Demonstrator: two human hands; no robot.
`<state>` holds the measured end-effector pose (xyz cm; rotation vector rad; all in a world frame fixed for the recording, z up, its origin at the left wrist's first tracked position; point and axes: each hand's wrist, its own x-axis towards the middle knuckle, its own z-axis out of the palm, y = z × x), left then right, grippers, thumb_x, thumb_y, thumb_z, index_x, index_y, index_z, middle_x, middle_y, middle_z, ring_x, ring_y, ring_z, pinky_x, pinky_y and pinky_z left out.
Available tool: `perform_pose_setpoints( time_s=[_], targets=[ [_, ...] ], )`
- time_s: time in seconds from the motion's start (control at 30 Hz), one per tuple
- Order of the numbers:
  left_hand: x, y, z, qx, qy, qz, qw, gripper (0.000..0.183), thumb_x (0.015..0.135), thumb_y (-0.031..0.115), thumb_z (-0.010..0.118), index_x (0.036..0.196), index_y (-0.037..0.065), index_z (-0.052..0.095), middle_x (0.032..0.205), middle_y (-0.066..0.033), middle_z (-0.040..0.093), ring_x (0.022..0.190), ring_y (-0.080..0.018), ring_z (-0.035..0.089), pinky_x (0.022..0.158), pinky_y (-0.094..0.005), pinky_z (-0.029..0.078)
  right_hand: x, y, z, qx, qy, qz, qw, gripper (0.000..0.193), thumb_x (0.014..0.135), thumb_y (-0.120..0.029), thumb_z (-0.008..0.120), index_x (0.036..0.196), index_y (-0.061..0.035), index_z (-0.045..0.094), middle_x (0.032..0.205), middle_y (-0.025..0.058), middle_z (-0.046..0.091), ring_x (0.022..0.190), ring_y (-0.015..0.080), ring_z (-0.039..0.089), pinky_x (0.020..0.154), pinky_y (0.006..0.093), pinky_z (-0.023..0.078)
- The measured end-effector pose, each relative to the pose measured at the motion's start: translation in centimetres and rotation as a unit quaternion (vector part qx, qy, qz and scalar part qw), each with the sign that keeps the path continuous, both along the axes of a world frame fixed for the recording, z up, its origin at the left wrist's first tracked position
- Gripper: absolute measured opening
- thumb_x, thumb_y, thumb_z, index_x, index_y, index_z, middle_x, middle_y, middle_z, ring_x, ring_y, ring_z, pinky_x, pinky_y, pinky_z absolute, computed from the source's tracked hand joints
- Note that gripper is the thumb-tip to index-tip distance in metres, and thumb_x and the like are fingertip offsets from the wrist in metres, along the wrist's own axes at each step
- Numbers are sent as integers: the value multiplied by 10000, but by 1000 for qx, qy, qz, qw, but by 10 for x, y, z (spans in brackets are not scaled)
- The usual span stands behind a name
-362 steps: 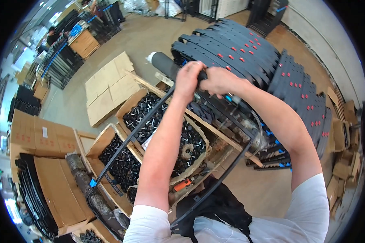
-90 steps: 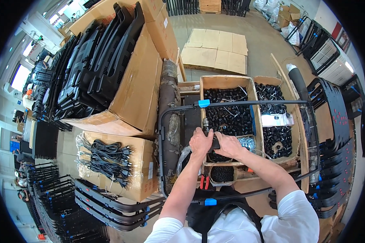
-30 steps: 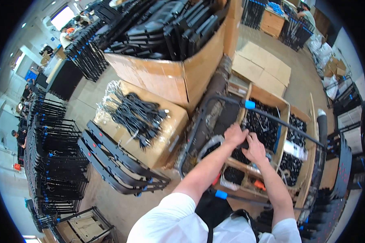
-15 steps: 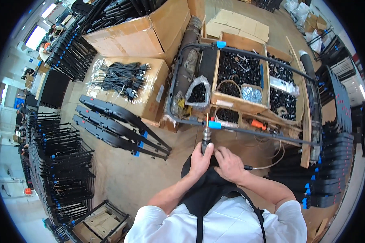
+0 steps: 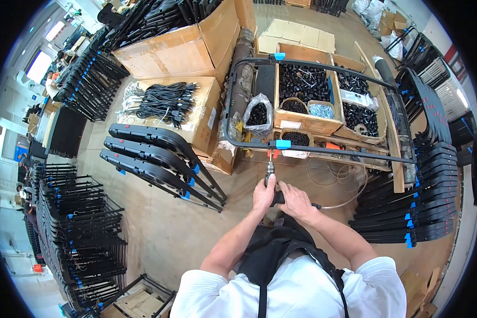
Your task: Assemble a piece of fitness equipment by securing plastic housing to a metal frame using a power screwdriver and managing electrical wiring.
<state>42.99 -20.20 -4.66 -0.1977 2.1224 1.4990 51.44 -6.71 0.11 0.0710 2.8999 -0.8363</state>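
Both hands hold a power drill (image 5: 271, 170), its chuck and bit pointing away from me. My left hand (image 5: 263, 195) is wrapped round its body just behind the chuck, thumb on top. My right hand (image 5: 298, 201) is closed on the rear part, where a cable or hose (image 5: 343, 205) leads off to the right. Ahead lies a black tubular frame (image 5: 350, 155) with rounded corners and blue pieces. The bit's tip is at the near bar, beside a blue clip (image 5: 283, 144); whether it touches I cannot tell.
Inside the frame's outline stand a wooden box (image 5: 308, 125) of black parts and a plastic bag (image 5: 258, 114) of small black pieces. Bundled black cables (image 5: 169, 100) lie on a carton at left, by several curved black frames (image 5: 148, 159). More frames (image 5: 418, 206) are stacked at right.
My view has shifted, and my arms reach further forward. The drill remains in both hands, its bit still at the near bar by the blue clip.
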Motion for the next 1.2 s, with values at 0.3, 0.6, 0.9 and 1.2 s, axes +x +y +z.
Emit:
perform_pose_setpoints(
  time_s=[0.3,0.6,0.9,1.2],
  targets=[
    [-17,-2,0,-42,21,-34,998,681,1000,640,587,1091,-28,688,951,-199,717,937,-311,684,857,-442,520,-12,-4,-9,-21,-25,-18,999,784,768,-236,827,1404,33,455,1099,281,712,1047,449,700,905,518,567],
    [-24,3,5,-59,40,-53,996,717,998,655,564,1100,-45,680,1047,-261,724,1044,-399,700,926,-481,515,-19,-1,-3,5,-49,-19,999,862,772,-247,822,1467,45,403,1153,292,709,1073,435,705,919,509,565],
    [-32,7,-5,-55,46,-42,997,701,1002,645,573,1084,-43,679,1052,-252,724,1038,-376,699,923,-480,516,-24,-2,-4,12,18,20,1000,567,786,-208,813,1247,-18,542,1223,203,614,1170,414,630,939,525,548],
    [-24,1,-7,-46,41,-48,997,697,1003,649,571,1087,-34,683,1054,-255,729,1029,-366,700,928,-472,519,-15,-8,-8,-15,16,5,1000,530,773,-174,815,1215,-29,563,1284,180,552,1194,402,606,957,527,542]
  ],
)
